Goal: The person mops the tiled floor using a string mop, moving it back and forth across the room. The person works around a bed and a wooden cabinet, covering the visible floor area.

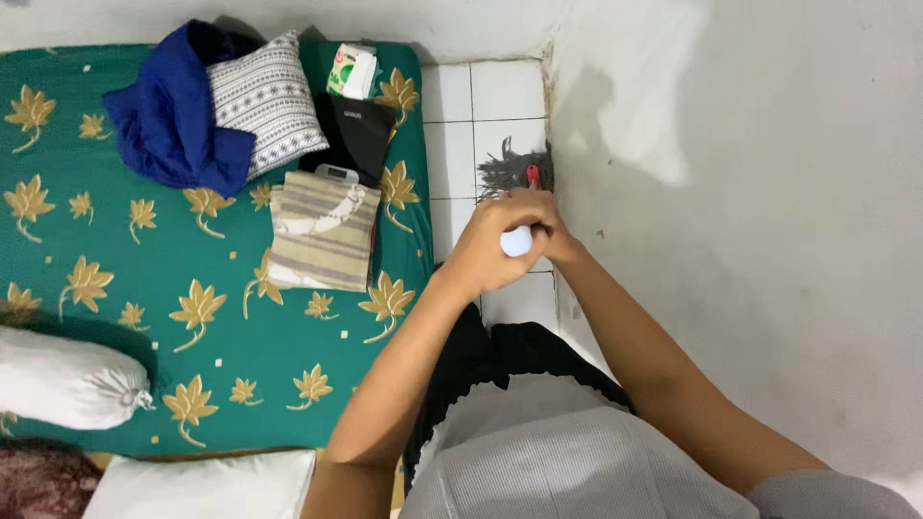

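Observation:
Both of my hands grip the top of an upright mop handle (516,240), whose white end cap shows between them. My left hand (488,252) wraps the handle from the left. My right hand (540,213) closes over it from the right. Far below, the grey string mop head (510,168) with a red fitting rests on the white floor tiles (500,96), pressed against the base of the white wall (731,154).
A mattress with a green leaf-patterned sheet (144,279) fills the left. On it lie a blue garment (168,115), a patterned pillow (264,101), a folded striped cloth (322,231), a black item (351,135) and a white bolster (62,380).

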